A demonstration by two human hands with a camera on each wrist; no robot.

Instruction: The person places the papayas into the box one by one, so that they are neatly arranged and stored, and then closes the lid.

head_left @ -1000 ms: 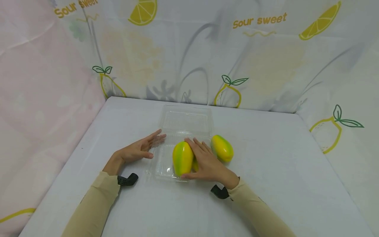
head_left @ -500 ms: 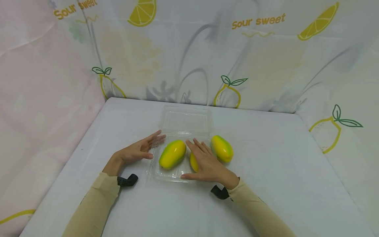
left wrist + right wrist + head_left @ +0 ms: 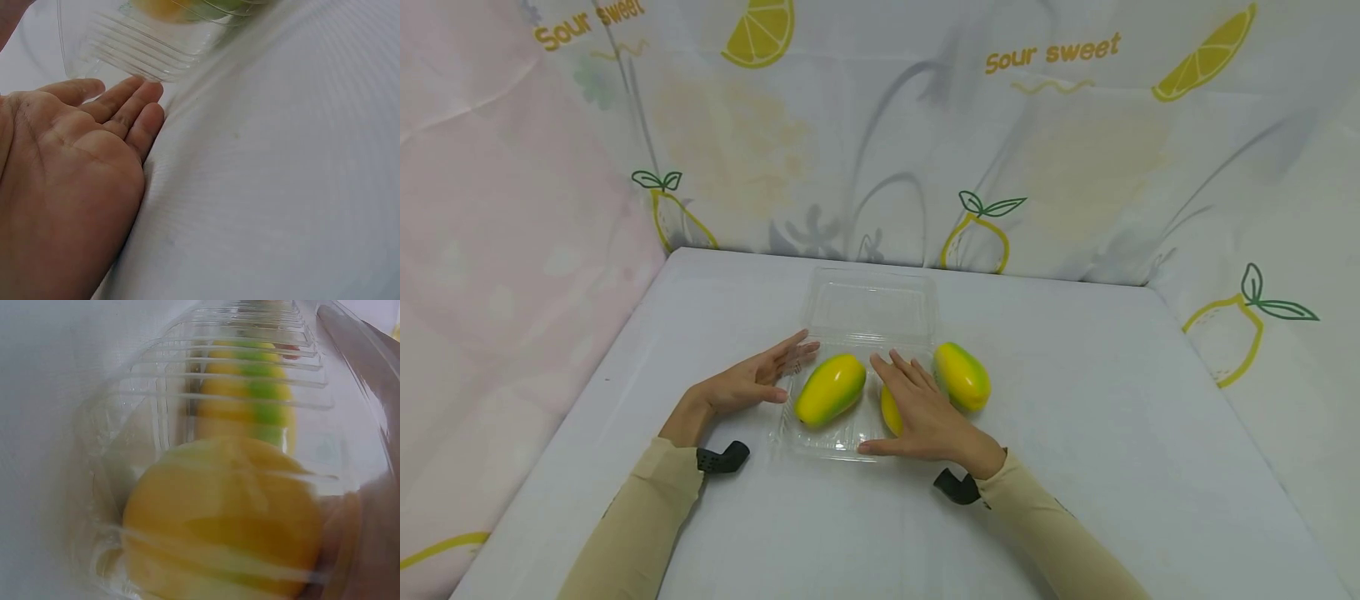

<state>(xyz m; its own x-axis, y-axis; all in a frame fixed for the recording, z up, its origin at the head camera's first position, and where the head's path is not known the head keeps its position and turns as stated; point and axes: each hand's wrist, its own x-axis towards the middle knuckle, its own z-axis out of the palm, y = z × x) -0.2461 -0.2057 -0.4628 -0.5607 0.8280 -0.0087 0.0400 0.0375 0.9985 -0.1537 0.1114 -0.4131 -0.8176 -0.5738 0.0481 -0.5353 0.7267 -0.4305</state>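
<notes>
A clear plastic clamshell box (image 3: 850, 443) lies open on the table, its lid (image 3: 872, 302) folded back. One yellow-green mango (image 3: 831, 390) lies slanted in the left of the box. My right hand (image 3: 928, 417) is spread at the box's right side, partly covering a second mango (image 3: 891, 411), also seen through the clear wall in the right wrist view. Straight fingers of my left hand (image 3: 745, 385) reach along the box's left wall; in the left wrist view their tips meet the ribbed plastic (image 3: 140, 47). Whether my right fingers touch the second mango is unclear.
A third mango (image 3: 962, 377) rests on the white table (image 3: 1112, 433) just right of the box, beyond my right hand. Printed cloth (image 3: 880, 150) hangs behind and beside the table. Black wrist mounts (image 3: 724, 457) stick out by both wrists.
The mango that stood lengthwise against my right hand has rolled left and turned slantwise, away from that hand and closer to the left hand. Both hands have stayed in place.
</notes>
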